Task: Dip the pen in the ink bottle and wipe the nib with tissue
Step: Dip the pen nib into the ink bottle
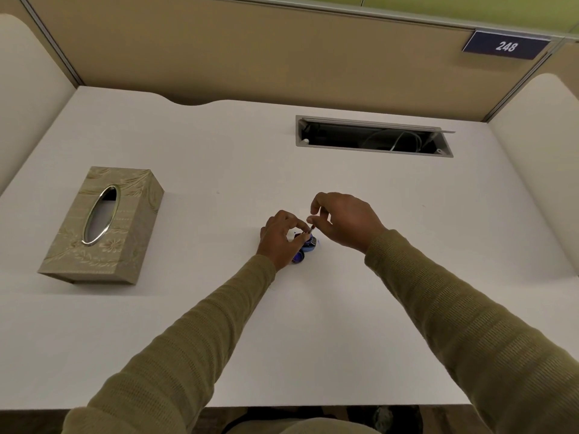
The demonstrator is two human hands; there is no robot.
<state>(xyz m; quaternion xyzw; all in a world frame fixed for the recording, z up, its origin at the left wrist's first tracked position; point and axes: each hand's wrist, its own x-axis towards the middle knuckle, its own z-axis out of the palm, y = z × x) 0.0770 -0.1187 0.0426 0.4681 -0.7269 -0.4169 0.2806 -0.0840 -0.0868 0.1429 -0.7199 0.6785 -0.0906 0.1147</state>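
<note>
- Left hand (280,234): fingers curled around the ink bottle (308,242), mid-bench (344,339).
- Right hand (344,222): fingers pinch the pen (311,228), tip at the bottle mouth.
- Tissue box (103,223): well apart, near the left edge; bare surface between.

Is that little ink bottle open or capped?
Open. The ink bottle has its mouth uncovered, the pen tip points into it, and a dark cap lies beside it.

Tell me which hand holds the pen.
The right hand pinches the pen over the ink bottle; the left hand steadies the bottle.
</note>
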